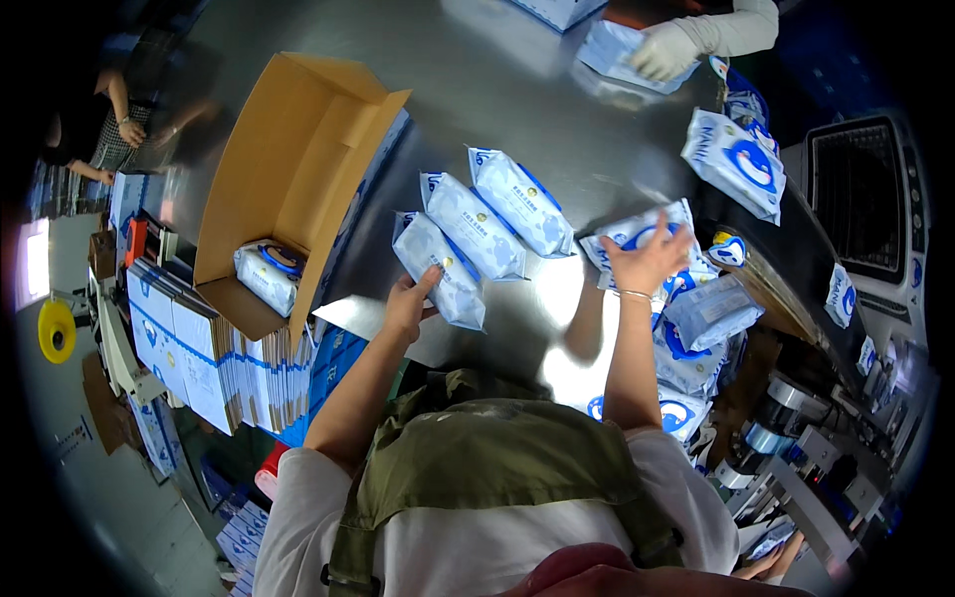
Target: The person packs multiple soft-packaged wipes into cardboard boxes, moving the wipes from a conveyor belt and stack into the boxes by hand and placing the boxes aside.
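Note:
Three blue-and-white packs of wet wipes lie slanted side by side on the metal table: a nearest pack (438,269), a middle pack (476,225) and a far pack (521,202). My left hand (410,303) holds the left edge of the nearest one, thumb on top; its other fingers are partly hidden. Over another wipes pack (619,231) my right hand (652,261) is spread, fingers apart, touching its top or just above it. To the left stands an open cardboard box (288,149), tilted toward me, with one wipes pack (267,277) in its near end.
Wipes packs (711,313) are heaped beside my right forearm. A dark conveyor (756,244) carries more packs at the right. Folded cartons (209,358) are stacked at the left. Across the table, a co-worker's gloved hand (665,52) rests on a pack.

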{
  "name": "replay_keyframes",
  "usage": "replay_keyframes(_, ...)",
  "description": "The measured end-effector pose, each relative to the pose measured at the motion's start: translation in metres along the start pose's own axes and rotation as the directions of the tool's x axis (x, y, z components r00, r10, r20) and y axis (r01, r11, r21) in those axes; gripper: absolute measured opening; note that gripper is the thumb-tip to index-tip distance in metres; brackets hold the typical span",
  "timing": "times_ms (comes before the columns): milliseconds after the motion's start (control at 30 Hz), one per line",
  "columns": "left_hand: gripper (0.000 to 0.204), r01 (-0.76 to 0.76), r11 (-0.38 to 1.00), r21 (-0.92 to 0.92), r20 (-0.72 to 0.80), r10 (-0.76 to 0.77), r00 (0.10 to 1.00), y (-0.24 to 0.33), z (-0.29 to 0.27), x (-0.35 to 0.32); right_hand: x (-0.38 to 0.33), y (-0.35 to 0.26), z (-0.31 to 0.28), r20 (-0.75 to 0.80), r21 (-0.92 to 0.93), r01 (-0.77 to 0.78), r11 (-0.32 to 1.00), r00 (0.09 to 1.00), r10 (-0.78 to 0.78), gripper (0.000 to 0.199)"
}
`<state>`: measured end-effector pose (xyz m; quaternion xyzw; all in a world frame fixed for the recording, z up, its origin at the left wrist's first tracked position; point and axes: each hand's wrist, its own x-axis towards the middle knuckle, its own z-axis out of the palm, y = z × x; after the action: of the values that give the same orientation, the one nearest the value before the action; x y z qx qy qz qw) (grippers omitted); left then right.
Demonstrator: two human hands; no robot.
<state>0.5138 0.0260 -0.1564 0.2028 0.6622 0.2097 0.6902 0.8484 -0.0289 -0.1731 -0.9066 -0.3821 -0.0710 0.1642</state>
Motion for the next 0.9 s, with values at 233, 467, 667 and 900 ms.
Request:
replay_keyframes(233,0.060,-0.046,0.999,-0.005,0.034,0.046,0.998,0.001,0.003,0.008,0.036,-0.022,0.015,0.180,0.169,0.347,0.923,0.909,-0.375,0.052)
replay_keyframes(467,0.056,-0.042,0.994,-0.100,-0.037,0.039,0.999,-0.003,0.002,0.010,0.081,-0.039,0.019,0.320,0.178,0.452,0.874,0.814,-0.485,0.086)
replay_keyframes(667,0.068,-0.035,0.976,-0.217,0.104,0.059,0.993,0.004,0.004,0.024,0.104,-0.022,0.090,0.771,0.628,-0.610,0.484,0.404,-0.492,0.074)
replay_keyframes(900,0.056,-0.194,0.928,-0.319,0.252,0.280,0.926,0.003,-0.011,-0.026,0.078,0.017,0.038,0.757,0.652,-0.720,0.239,0.595,-0.271,0.072)
